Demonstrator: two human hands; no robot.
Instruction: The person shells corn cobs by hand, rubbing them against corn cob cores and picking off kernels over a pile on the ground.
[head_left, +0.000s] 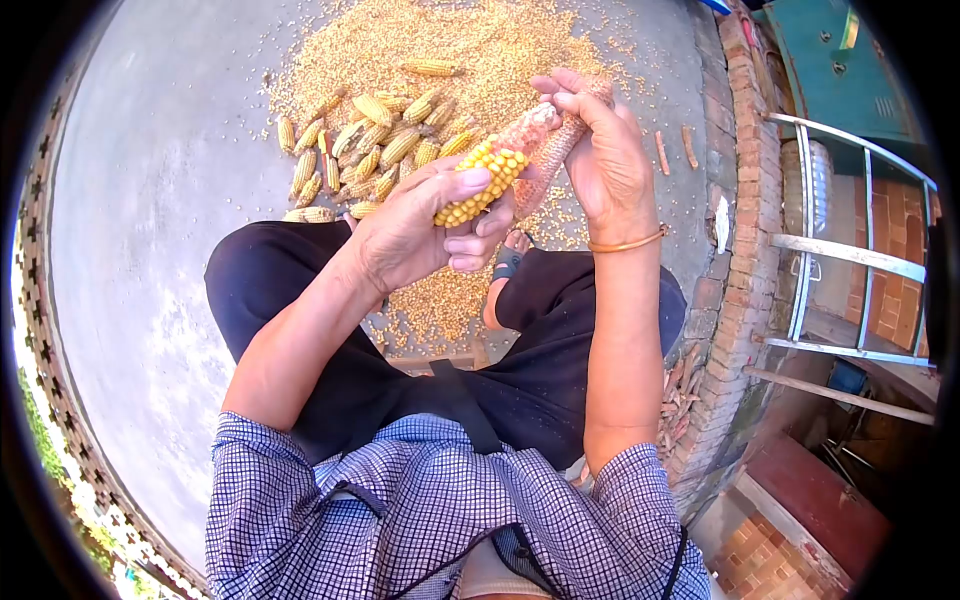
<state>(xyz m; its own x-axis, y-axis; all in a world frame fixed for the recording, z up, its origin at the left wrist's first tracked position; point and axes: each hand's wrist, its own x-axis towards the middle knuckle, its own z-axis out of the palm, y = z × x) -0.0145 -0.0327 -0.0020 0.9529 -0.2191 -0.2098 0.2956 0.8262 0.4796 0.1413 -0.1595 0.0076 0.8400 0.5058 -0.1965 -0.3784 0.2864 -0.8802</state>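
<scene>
My left hand [425,222] is closed round a partly shelled ear of corn [480,185]. Yellow kernels cover its lower part, while the upper end shows bare pink cob. In my right hand [608,150] is a bare reddish corncob [547,168], held with bent fingers and thumb. The two cobs meet or overlap near their upper ends; whether they touch is hard to make out. Beyond my hands lies a heap of unshelled corn ears [375,150] beside a wide spread of loose kernels [480,45].
More kernels [435,305] lie between my feet on the grey concrete floor [150,250]. Several bare cobs [680,400] are piled by my right knee. A low brick edge [745,220] runs along the right, with a metal rail frame [850,250] past it.
</scene>
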